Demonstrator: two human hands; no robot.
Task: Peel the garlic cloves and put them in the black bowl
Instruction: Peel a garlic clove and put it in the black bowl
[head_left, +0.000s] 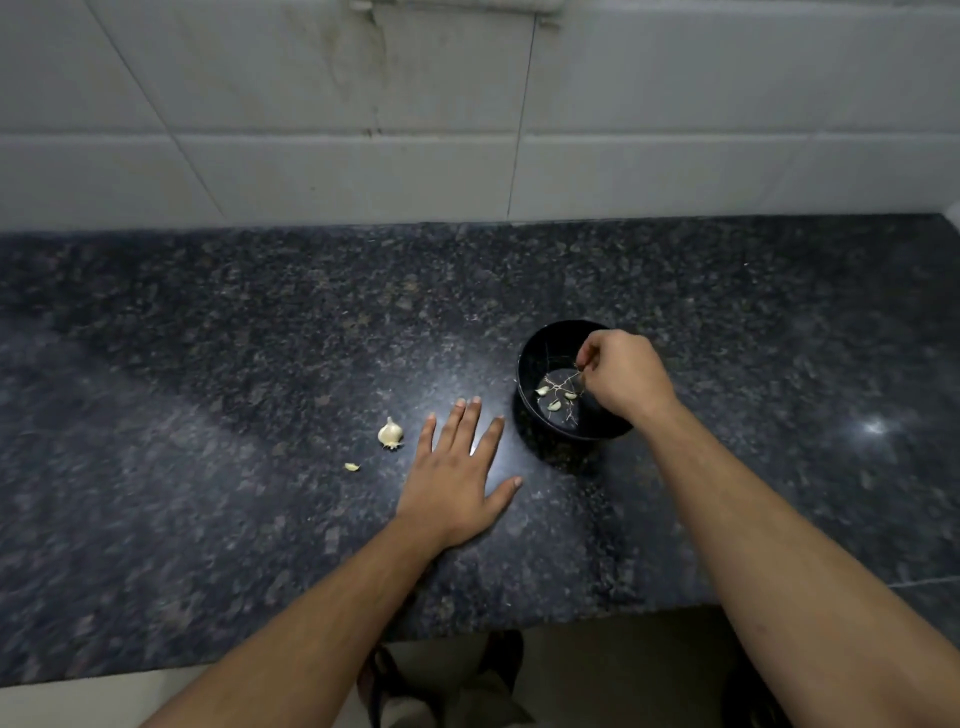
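Note:
The black bowl (535, 358) stands on the dark granite counter, right of centre, with several pale garlic cloves (555, 404) lying on its bottom. My right hand (626, 376) hovers over the bowl's right rim with its fingers curled; whether they pinch anything small I cannot tell. My left hand (460, 475) rests flat on the counter with straight, spread fingers, just left of the bowl. A part of a garlic bulb (390, 433) sits a little to the left of my left fingertips. One small loose clove (352, 466) lies further left and nearer to me.
The granite counter (208, 364) runs the full width of the view, backed by a white tiled wall (363, 156). Its front edge lies near the bottom, with the floor and a pair of sandalled feet (441, 675) below.

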